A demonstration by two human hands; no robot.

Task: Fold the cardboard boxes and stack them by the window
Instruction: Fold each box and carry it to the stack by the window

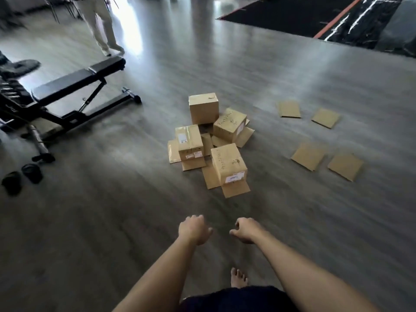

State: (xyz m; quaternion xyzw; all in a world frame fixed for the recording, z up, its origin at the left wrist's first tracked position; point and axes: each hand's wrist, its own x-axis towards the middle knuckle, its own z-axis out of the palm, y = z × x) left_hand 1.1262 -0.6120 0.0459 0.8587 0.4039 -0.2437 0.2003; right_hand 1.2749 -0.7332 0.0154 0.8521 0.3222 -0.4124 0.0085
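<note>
Four assembled cardboard boxes are counted in a cluster on the floor [112,210], well ahead of both hands. Nearest box [228,164] sits ahead and slightly right of the right hand [246,229], long axis running away from the hands, labelled end facing them, flaps splayed flat at that end. Labelled box [190,141] sits ahead of the left hand [194,229], long axis also roughly away from the hands, flaps spread at its base. Tilted box [229,124] lies beyond the nearest one, long axis angled up-right. Farthest box [203,108] stands upright, closed top up.

Four flattened cardboard pieces are counted far to the right of the right hand, well apart from the cluster: two farther [288,108] [326,118], two nearer [308,156] [345,166]. All lie flat.

Both hands are held out low over the floor, side by side, nothing held; fingers loosely curled. One bare foot [238,278] is seen below the hands.

Left of the left hand: one black weight bench [74,86], two black slippers [21,179]. A second person's legs [101,25] are seen far ahead-left.
</note>
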